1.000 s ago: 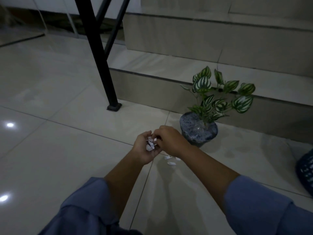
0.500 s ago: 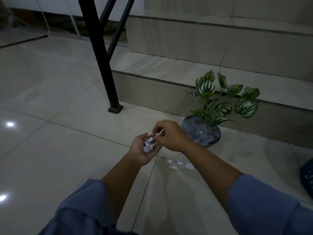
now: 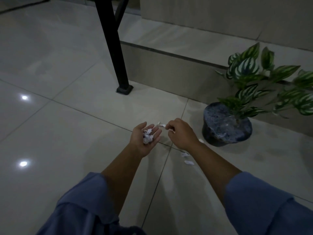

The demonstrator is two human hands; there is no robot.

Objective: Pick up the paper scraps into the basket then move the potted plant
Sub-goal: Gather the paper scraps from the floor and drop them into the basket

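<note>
While the left hand (image 3: pixel 145 139) lies cupped open under paper scraps (image 3: pixel 147 135), the right hand (image 3: pixel 181 133) pinches one scrap (image 3: pixel 161 125). More bits (image 3: pixel 187 158) lie on the floor (image 3: pixel 67 133).

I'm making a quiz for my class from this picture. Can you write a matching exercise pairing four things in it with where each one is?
Things:
1. left hand
2. right hand
3. potted plant
4. black metal leg

Places or states:
A. stands on the floor by the step
B. palm up, cupping a pile of paper scraps
C. foot planted on the tile, far side of the hands
D. pinching one scrap at the fingertips

Pairs: 1-B, 2-D, 3-A, 4-C
</note>
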